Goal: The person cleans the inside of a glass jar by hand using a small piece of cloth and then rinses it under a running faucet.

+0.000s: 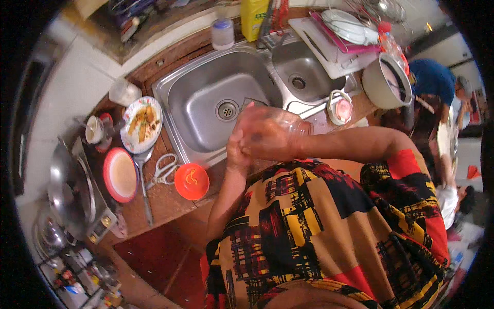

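A clear plastic jar lies sideways between my hands above the front edge of the large sink basin, its threaded mouth towards the right. Across its near side, my right hand grips it and is blurred. My left hand holds it at the left end, partly covered by the right. Behind the fingers a dark flat piece shows over the basin; what it is I cannot tell.
Left of the sink are a plate with food scraps, scissors, a spatula, a red-rimmed dish and an orange bowl. Right stand a pot and a cutting board. Other people are at far right.
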Action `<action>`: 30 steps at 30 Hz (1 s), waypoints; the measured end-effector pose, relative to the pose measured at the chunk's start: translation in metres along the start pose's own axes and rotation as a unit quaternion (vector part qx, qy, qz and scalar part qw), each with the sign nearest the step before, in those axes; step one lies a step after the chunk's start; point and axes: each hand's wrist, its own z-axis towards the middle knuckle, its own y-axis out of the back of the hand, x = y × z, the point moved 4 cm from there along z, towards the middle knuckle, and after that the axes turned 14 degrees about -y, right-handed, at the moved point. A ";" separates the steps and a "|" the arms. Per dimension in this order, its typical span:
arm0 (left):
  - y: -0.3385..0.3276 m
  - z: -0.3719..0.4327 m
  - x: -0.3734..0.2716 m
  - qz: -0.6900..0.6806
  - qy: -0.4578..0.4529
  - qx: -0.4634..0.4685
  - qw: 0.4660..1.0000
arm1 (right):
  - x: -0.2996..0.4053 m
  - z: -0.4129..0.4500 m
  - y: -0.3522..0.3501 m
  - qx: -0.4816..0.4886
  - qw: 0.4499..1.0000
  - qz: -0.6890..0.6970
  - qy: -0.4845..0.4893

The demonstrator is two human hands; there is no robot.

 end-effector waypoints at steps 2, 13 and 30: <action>0.002 0.007 0.004 -0.021 0.018 0.013 1.000 | -0.008 0.002 -0.014 0.103 0.988 -0.039 -0.105; 0.018 0.022 0.011 0.056 0.084 -0.096 0.990 | -0.024 -0.003 0.026 0.020 0.963 0.071 -0.261; 0.053 0.022 -0.006 0.043 0.040 -0.192 0.980 | -0.037 0.023 -0.017 -0.125 0.986 -0.037 -0.106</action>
